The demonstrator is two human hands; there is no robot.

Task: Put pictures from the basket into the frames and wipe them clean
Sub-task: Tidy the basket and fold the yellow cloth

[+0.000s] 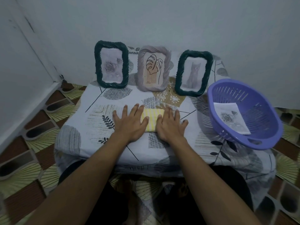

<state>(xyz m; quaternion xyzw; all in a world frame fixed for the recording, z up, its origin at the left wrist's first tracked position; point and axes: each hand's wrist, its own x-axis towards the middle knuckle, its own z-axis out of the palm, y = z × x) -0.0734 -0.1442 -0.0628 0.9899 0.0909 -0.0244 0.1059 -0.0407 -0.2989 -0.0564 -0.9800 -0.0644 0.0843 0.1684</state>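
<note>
Head view: both hands, left [129, 123] and right [170, 125], lie flat with straight fingers on the yellow cloth [151, 117] at mid-table [78, 114]. Three frames [153, 69] stand along the far edge. Basket [227, 88] at the right edge holds one picture [231, 117].

Dim, flat, bluish-grey light; source not identifiable. Shadows soft and faint. No glare. Overall soft focus, low contrast, muted colour. Wide-angle distortion: wall [162, 21] lines bow toward the picture edges; forearms stretched at bottom.
</note>
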